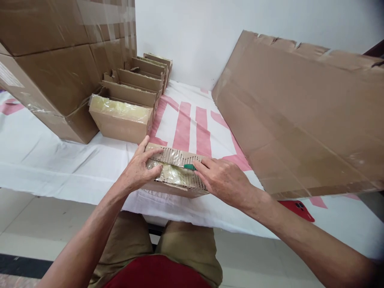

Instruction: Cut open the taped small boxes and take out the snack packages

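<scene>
A small cardboard box (174, 189) lies in front of me at the table's near edge, with torn, ridged corrugated board and shiny clear tape on its top. My left hand (141, 168) holds its left end, fingers and thumb spread over the top on either side of a long slit. In my right hand (223, 178) is a green-handled knife (189, 167), gripped between thumb and fingers at the box's right part. Its short pale tip points left along the slit; most of the handle is hidden in the hand.
Several open cardboard trays (132, 86) stand in a row at the back left, beside tall stacked boxes (57, 76). To the right leans a large cardboard sheet (300, 116). A red phone (297, 210) lies below it on the white and pink tablecloth (183, 124).
</scene>
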A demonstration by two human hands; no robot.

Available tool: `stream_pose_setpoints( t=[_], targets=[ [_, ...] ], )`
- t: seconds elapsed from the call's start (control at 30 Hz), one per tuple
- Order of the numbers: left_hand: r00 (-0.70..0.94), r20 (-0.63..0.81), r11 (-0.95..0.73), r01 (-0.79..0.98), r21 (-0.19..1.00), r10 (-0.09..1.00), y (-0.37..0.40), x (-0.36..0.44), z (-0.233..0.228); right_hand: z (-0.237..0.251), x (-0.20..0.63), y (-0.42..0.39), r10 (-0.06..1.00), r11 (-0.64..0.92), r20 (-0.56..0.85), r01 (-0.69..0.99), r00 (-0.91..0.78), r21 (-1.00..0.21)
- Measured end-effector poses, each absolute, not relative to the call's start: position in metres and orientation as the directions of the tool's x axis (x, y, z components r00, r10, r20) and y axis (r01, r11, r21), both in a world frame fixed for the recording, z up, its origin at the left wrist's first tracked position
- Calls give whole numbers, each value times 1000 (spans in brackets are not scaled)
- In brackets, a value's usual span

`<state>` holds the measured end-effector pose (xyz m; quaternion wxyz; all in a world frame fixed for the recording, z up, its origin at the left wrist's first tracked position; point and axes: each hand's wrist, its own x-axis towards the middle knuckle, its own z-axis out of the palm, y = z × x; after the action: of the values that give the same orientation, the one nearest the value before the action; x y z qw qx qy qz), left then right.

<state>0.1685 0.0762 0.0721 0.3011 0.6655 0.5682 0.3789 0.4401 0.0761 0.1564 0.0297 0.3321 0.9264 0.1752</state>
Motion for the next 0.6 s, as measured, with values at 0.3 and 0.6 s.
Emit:
stream_pose_setpoints(
  t=[0.3, 0.6],
  targets=[
    [57, 167, -171, 540, 824, 984, 75, 167, 72, 164, 445, 79, 633, 730, -44, 576, -773, 368],
    [40, 144, -142, 559, 817, 989, 75, 166, 71, 176, 459, 78, 693, 699, -105, 629, -714, 339]
  ],
)
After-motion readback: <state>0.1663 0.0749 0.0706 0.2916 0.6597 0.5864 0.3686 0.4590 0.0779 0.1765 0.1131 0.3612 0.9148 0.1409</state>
